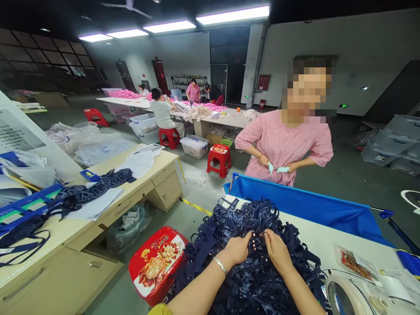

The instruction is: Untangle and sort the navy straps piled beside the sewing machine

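A large heap of dark navy garments with straps and lace-like trim lies on the white work table in front of me. Over the middle of this heap, my left hand is closed in a pinch on a navy strap. My right hand, just to the right, pinches navy strap material too, thumb and finger together. A row of small shiny pinkish dots shows between the hands. Whether both hands grip the same garment cannot be made out against the dark pile.
A blue fabric bin borders the table's far side, with a person in pink standing behind it. A red stool is at my left. The desk holds papers and navy pieces. A sewing machine stands at right.
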`<state>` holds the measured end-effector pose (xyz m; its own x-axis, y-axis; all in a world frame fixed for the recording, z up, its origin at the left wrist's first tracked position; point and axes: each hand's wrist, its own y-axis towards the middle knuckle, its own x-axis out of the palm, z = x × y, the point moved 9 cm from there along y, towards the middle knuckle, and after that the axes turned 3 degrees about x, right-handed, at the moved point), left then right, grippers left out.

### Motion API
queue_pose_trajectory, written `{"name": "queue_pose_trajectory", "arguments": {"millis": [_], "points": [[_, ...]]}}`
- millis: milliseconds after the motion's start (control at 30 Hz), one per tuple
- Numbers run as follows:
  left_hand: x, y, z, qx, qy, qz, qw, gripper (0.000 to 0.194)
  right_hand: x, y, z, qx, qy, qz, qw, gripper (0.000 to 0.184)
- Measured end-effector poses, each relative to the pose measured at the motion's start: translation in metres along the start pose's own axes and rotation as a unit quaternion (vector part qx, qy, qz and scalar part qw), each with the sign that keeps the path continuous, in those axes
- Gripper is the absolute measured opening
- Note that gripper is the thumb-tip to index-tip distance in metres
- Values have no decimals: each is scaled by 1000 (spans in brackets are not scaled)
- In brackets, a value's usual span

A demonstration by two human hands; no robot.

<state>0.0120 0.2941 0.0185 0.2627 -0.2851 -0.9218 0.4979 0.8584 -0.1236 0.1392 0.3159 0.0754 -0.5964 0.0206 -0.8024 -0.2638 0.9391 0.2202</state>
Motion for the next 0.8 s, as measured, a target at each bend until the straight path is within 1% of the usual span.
{"name": "queue_pose_trajectory", "arguments": {"millis": [67, 100, 167, 200, 267, 333, 433, 500, 567, 667, 800], "points": [[1, -2, 5, 16, -4, -6, 1000, 60, -6, 11, -15, -13, 20, 2, 1000, 44], [1, -3, 7, 21, -6, -8, 1000, 58, -6, 18, -23, -19, 33, -9, 999, 42], [0, -3, 9, 24, -8, -9, 1000, 58, 2, 33, -34, -21, 60, -51, 997, 37], [-1, -3, 9, 22, -9, -10, 1000, 58, 8, 39, -36, -16, 71, -74, 995, 34], [-2, -3, 9, 15, -9, -11, 1000, 58, 21, 48, -30, 6, 78, -108, 991, 29], [-2, -3, 8, 8, -8, -12, 1000, 57, 30, 48, -12, 36, 61, -124, 990, 26], [-2, -3, 7, 2, -7, -12, 1000, 54, 35, 36, 20, 78, 11, -137, 987, 21], [-2, -2, 7, 3, -9, -10, 1000, 53, 35, 25, 32, 87, -22, -144, 986, 21], [-2, -1, 7, 6, -13, -6, 1000, 53, 34, 18, 35, 79, -48, -146, 985, 22], [-2, -1, 9, 15, -18, -4, 1000, 54, 33, 17, 28, 53, -68, -144, 986, 21], [-4, -2, 11, 20, -15, -3, 1000, 52, 33, 22, 13, 20, -44, -133, 990, 22]]}}
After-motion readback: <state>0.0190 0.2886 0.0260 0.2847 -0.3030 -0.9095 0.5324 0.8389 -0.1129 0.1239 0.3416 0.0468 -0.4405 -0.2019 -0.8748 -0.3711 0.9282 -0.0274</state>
